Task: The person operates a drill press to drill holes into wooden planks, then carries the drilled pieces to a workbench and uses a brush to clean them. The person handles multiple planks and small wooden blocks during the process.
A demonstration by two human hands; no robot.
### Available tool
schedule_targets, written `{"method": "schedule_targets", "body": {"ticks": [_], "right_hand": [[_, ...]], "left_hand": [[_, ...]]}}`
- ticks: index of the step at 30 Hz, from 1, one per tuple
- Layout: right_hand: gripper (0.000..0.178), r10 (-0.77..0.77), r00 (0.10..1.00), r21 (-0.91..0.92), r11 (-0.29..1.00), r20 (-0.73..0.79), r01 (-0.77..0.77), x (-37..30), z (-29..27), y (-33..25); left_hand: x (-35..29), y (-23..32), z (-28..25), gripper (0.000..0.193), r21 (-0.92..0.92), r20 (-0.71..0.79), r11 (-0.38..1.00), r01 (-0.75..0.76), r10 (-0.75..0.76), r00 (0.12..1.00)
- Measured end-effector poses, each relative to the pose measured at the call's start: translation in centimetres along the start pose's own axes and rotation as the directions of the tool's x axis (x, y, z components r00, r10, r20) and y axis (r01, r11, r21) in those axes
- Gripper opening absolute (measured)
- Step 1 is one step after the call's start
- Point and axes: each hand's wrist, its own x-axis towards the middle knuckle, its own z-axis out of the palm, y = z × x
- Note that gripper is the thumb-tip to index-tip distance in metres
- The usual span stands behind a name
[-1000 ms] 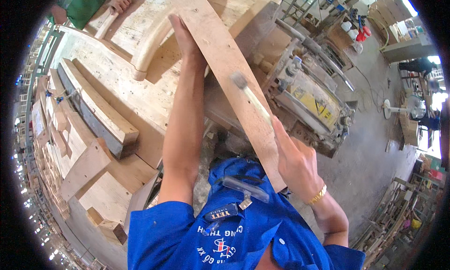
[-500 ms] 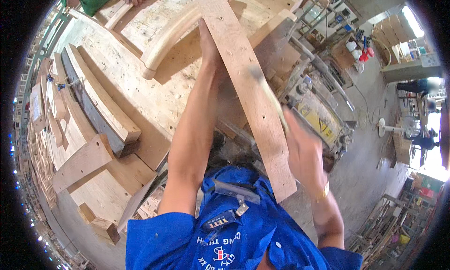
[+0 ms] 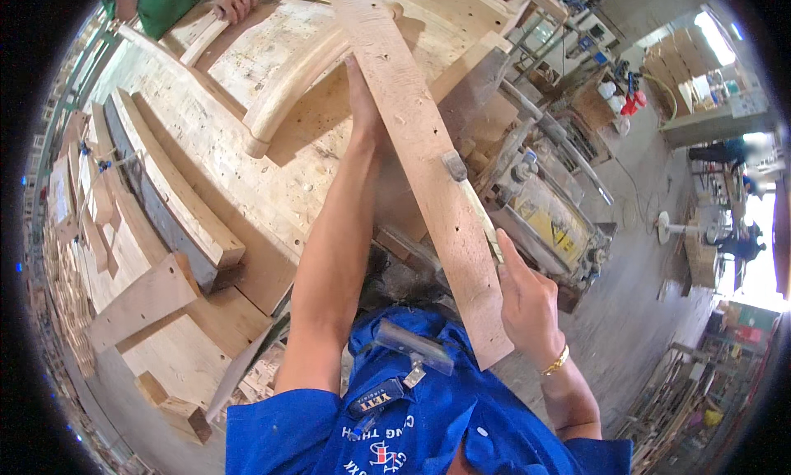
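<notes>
A long, flat wooden board (image 3: pixel 424 162) with small holes slants from the far middle down toward my chest. My left hand (image 3: pixel 364 108) grips its left edge near the far end; the thumb side shows while the other fingers are hidden behind the wood. In my closed right hand (image 3: pixel 530 306) is a hammer (image 3: pixel 479 215) with a pale handle and a small dark head. The hammer head appears over the board's right edge; whether it touches cannot be told. Beyond my left hand lies a curved wooden rail (image 3: pixel 297 88) on the worktable (image 3: pixel 198 129).
Curved wooden pieces (image 3: pixel 177 178) and a dark curved strip (image 3: pixel 152 191) lie at the left. A machine with a yellow panel (image 3: pixel 544 215) stands right of the board. Another person's hand (image 3: pixel 235 5) rests on a wooden piece at the far left. A white fan (image 3: pixel 684 228) stands farther right.
The hammer head, blurred before, now shows sharply and sits slightly lower. My right hand has moved nearer to me, and the board's near end has shifted slightly left.
</notes>
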Motion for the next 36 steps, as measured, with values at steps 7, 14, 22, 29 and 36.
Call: {"method": "schedule_targets", "body": {"ticks": [7,14,22,29,36], "right_hand": [[0.052,-0.036,0.999,0.063,0.997,-0.033,0.038,8.8,1.3,-0.9],[0.037,0.12,0.985,0.059,0.99,0.12,-0.128,12.3,0.2,-3.9],[0.037,-0.007,0.999,0.064,0.998,-0.043,0.01,11.4,0.3,-2.8],[0.037,-0.034,0.999,0.01,0.999,0.019,0.034,8.2,-0.1,-3.0],[0.04,-0.172,0.985,-0.123,0.977,0.01,0.172,9.7,0.0,-2.3]], "left_hand": [[-1.2,-0.2,2.5,0.063,-0.072,0.007,0.981,0.179,-0.179,0.984],[-1.6,1.1,2.5,0.063,-0.02,0.072,0.957,0.29,-0.288,0.955],[-2.2,0.2,2.1,0.062,-0.172,0.114,0.944,0.283,-0.266,0.957],[-1.3,-0.3,1.3,0.062,-0.154,0.06,0.977,0.149,-0.141,0.988],[-0.2,0.7,1.2,0.061,-0.13,0.115,0.982,0.135,-0.121,0.986]]}}
